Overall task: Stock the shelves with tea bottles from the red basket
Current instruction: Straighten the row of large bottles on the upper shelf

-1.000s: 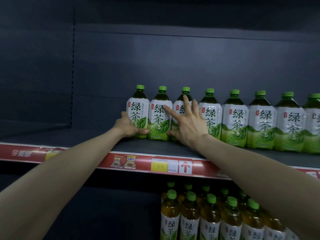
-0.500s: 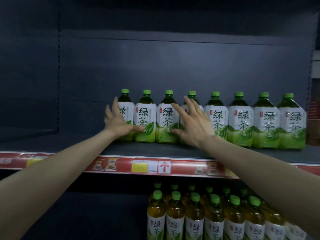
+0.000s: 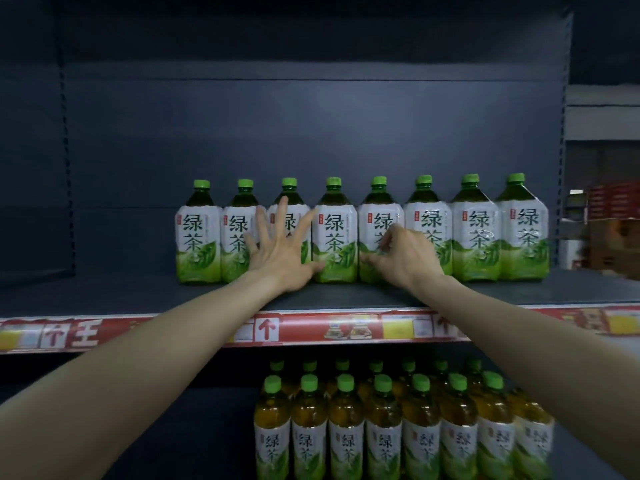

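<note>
Right now both arms are stretched out to the upper shelf [image 3: 104,296], where eight tea bottles [image 3: 335,233] stand upright in one tight row, caps up. Look at the left hand [image 3: 282,258]: fingers fanned wide, palm flat toward the labels, gripping nothing, the third bottle from the left sitting directly behind it, and its thumb reaching toward the foot of the fourth. Over to the right hand [image 3: 403,258]: fingers curled in against the fifth bottle [image 3: 379,216], low on the label, but whether it truly grips or only nudges, I cannot tell. Every bottle lies just beyond the fingertips, long axis vertical, so any squaring-up looks like a short push away from the palms, and each hand is nearest the bottle it covers. Below the wrists, a lower shelf is packed with smaller bottles [image 3: 382,441], their bottoms cut off by the frame. And the red basket? Nowhere in sight.
</note>
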